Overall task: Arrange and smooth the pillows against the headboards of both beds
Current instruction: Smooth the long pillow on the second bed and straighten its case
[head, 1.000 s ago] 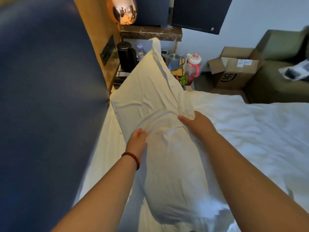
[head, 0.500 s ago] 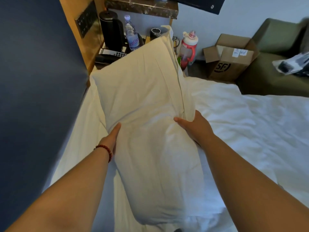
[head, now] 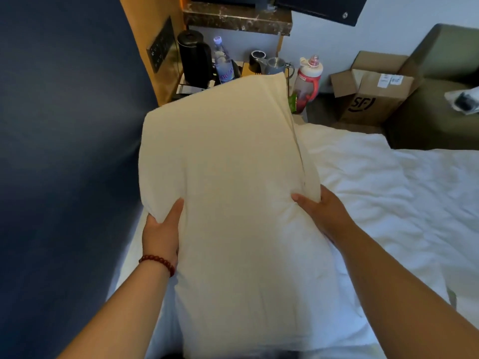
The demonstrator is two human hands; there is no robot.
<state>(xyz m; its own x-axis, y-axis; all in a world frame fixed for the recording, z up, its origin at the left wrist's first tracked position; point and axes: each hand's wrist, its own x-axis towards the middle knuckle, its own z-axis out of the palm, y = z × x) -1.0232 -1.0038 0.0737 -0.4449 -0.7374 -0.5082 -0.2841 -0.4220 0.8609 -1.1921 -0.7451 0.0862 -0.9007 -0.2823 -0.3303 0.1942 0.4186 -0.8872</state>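
Note:
A large white pillow stands lengthwise in front of me, raised over the white bed. My left hand, with a red bead bracelet at the wrist, grips the pillow's left edge, thumb on top. My right hand grips the right edge, thumb pressed into the fabric, fingers hidden behind it. The dark blue padded headboard fills the left side, close beside the pillow.
Beyond the pillow a bedside table carries a black kettle, a water bottle, cups and a red-and-white jug. A cardboard box and a green sofa stand at the far right. A switch panel sits on the wood wall.
My hands shifted from the pillow's face to its two side edges. The pillow has spread flatter and broader, and its loose top flap has dropped.

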